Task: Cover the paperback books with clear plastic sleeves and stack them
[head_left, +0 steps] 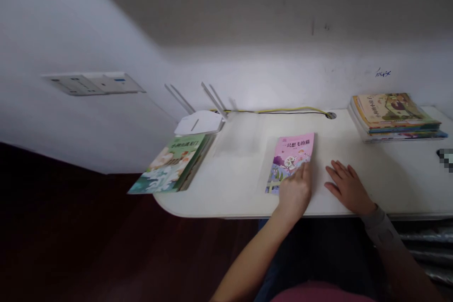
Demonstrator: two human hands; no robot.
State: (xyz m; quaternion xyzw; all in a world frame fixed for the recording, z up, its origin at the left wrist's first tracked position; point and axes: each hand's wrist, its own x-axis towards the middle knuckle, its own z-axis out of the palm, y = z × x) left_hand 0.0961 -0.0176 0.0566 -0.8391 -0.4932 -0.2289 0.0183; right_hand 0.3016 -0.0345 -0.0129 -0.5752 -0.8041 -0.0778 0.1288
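A pink picture book (pixel 292 155) lies flat near the front of the white table (pixel 240 170). My left hand (pixel 296 190) rests on the book's near right corner, fingers together and pointing forward along its edge. My right hand (pixel 346 186) lies flat on the bare tabletop just right of the book, fingers spread, holding nothing. A grey cuff shows at my right wrist.
A stack of green-covered books (pixel 172 164) sits at the table's left end, overhanging the edge. A white router (pixel 198 121) with antennas stands behind it. A yellow and black cable (pixel 283 111) runs along the wall. Another book stack (pixel 394 116) lies at the far right.
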